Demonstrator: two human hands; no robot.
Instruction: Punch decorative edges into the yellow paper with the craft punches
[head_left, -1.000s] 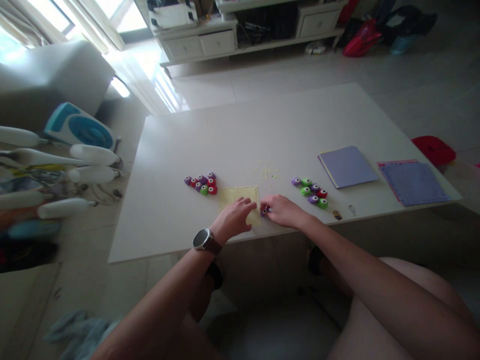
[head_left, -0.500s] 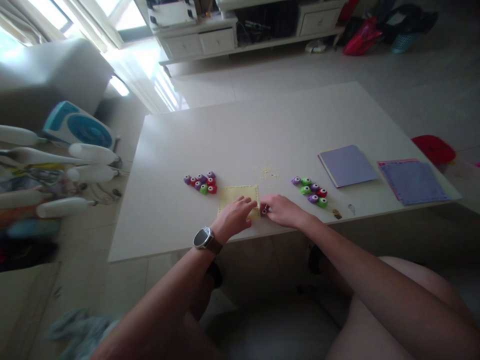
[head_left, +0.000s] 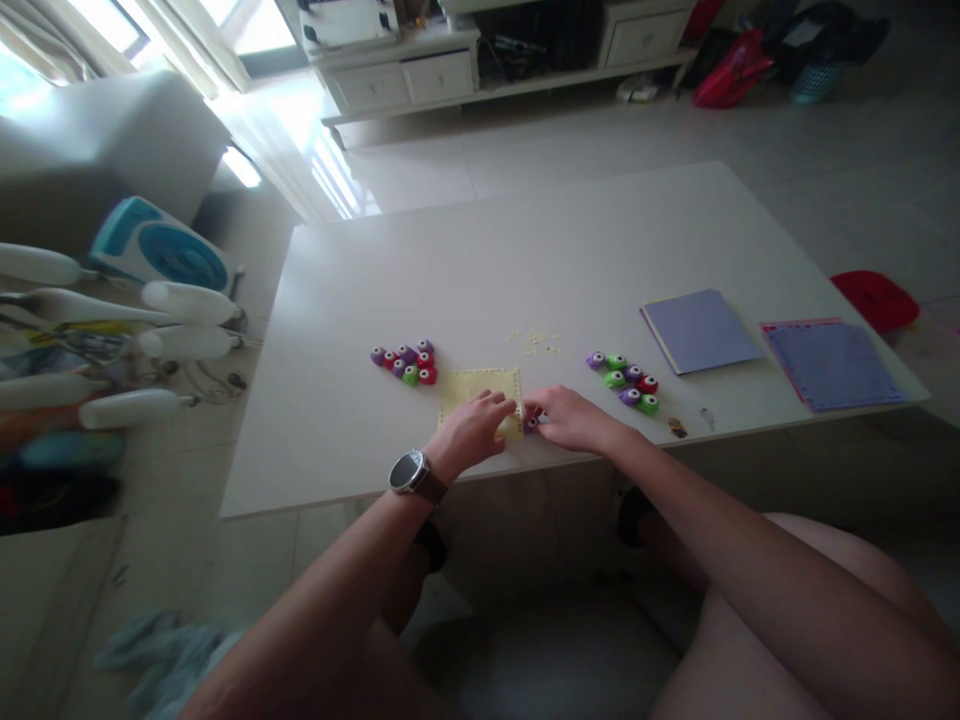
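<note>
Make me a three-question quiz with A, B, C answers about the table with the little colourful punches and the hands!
1. Where is the yellow paper?
A. Under the left hand
B. On the floor
C. On the purple pad

2. How many punches are in the right group of punches?
A. Two
B. Six
C. Twelve

3. What is the right hand doing?
A. Lying flat and empty
B. Pinching a small purple punch at the paper's edge
C. Lifting a book high

Answers:
1. A, the left hand's fingers press on the sheet's near part.
2. B, six caps show: two purple beside green and red ones.
3. B, the fingertips close around the punch at the sheet's right corner on the table.
</note>
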